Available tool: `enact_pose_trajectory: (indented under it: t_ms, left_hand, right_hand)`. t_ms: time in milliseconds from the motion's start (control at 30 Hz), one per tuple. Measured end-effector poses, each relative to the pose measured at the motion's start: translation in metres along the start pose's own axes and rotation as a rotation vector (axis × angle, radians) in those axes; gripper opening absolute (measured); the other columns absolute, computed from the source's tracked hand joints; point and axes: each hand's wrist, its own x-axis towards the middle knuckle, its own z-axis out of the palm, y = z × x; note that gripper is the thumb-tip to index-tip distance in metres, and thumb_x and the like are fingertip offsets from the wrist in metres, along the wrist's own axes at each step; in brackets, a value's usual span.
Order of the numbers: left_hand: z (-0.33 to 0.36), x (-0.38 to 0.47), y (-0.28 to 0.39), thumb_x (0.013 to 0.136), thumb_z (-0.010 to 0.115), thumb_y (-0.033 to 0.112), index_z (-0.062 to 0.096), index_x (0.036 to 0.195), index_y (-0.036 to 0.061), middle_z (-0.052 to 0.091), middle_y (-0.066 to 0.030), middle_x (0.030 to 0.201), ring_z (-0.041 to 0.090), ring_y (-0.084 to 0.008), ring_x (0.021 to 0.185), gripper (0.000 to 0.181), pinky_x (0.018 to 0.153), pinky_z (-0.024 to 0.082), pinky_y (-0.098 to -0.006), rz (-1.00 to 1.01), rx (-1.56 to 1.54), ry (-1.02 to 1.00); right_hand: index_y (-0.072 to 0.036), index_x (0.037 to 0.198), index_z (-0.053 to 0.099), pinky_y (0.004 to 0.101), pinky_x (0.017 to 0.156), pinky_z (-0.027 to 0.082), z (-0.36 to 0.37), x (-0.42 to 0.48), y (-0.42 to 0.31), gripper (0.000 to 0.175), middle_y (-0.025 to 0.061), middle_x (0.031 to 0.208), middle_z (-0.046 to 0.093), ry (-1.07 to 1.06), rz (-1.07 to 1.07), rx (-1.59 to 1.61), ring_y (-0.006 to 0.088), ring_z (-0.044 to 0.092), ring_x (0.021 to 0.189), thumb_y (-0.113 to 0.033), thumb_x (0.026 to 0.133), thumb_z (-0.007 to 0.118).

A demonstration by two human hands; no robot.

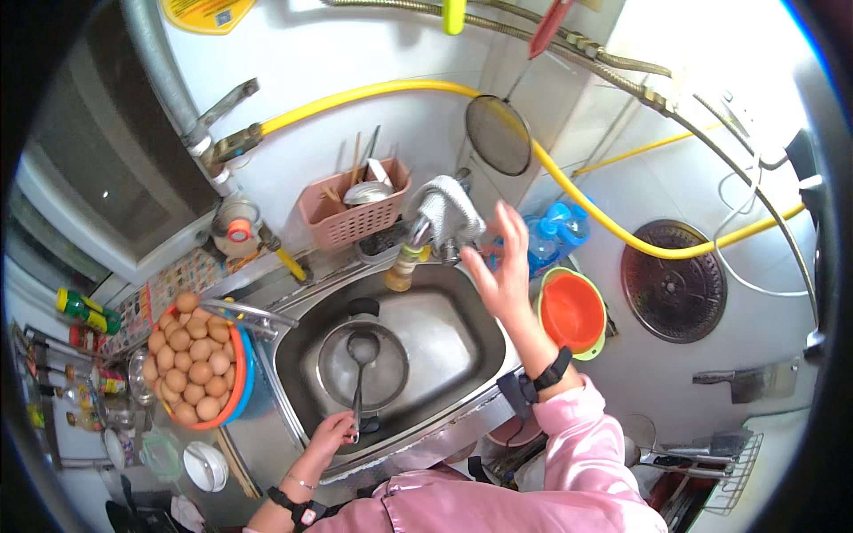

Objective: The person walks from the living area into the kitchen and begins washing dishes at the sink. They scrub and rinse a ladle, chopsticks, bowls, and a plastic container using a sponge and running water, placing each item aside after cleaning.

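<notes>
My left hand (331, 434) is closed on the handle end of a metal ladle (360, 383) at the sink's near edge. The ladle's bowl rests in a round two-handled pot (324, 373) that stands in the left part of the stainless steel sink (460, 313). My right hand (504, 266) is raised beside the faucet, fingers apart, holding nothing. Just left of it a grey-white cloth (446, 210) drapes over the faucet, whose amber-coloured spout filter (401, 270) points down into the sink.
Left of the sink, a basket (236, 393) is heaped with brown eggs (200, 350). A pink utensil basket (360, 223) hangs behind. To the right are an orange bowl (570, 313) in a green one, blue bottles (556, 230) and a cleaver (760, 382). A yellow hose (373, 86) crosses the wall.
</notes>
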Motion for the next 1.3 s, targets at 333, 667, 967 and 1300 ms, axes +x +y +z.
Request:
enact_pose_trajectory:
  t_ms: [333,667,967,1300]
  left_hand:
    - [-0.007,0.033,-0.020,0.085,0.061,0.030,0.048,0.124,-0.0012,0.056,-0.0200,0.111,0.056,-0.0309,0.105,0.052,0.086,0.047,-0.0361,0.280,0.613,0.238]
    - [0.007,0.083,-0.012,0.082,0.062,0.030,0.051,0.100,-0.0050,0.063,-0.0168,0.078,0.064,-0.0331,0.071,0.041,0.064,0.052,-0.0420,0.177,0.850,0.157]
    - [-0.017,0.030,-0.009,0.087,0.059,0.012,0.058,0.088,-0.0015,0.063,-0.0091,0.074,0.058,-0.0146,0.053,0.014,0.047,0.050,-0.0244,-0.322,-0.448,-0.052]
    - [-0.021,0.028,-0.018,0.092,0.053,0.019,0.054,0.093,-0.0002,0.054,-0.0061,0.078,0.047,-0.0101,0.054,0.019,0.040,0.038,-0.0212,-0.333,-0.679,-0.082]
  right_hand:
    - [-0.002,0.093,0.061,0.0311,0.069,0.049,0.024,0.018,-0.038,0.015,0.0112,0.098,0.059,0.058,-0.112,-0.088,0.0212,0.058,0.084,-0.006,0.080,0.067]
    - [-0.005,0.095,0.047,0.0218,0.057,0.045,0.048,-0.142,0.004,0.017,0.0024,0.073,0.054,-0.452,0.640,0.178,0.0077,0.051,0.061,-0.010,0.086,0.059]
    - [-0.001,0.099,0.064,0.0366,0.080,0.049,0.184,-0.241,0.083,0.023,0.0240,0.107,0.057,-0.628,0.333,-0.080,0.0327,0.060,0.091,-0.012,0.079,0.059]
    - [0.000,0.096,0.066,0.0395,0.081,0.051,0.193,-0.271,0.092,0.024,0.0189,0.096,0.066,-1.912,-0.118,-0.494,0.0341,0.062,0.093,-0.013,0.079,0.055]
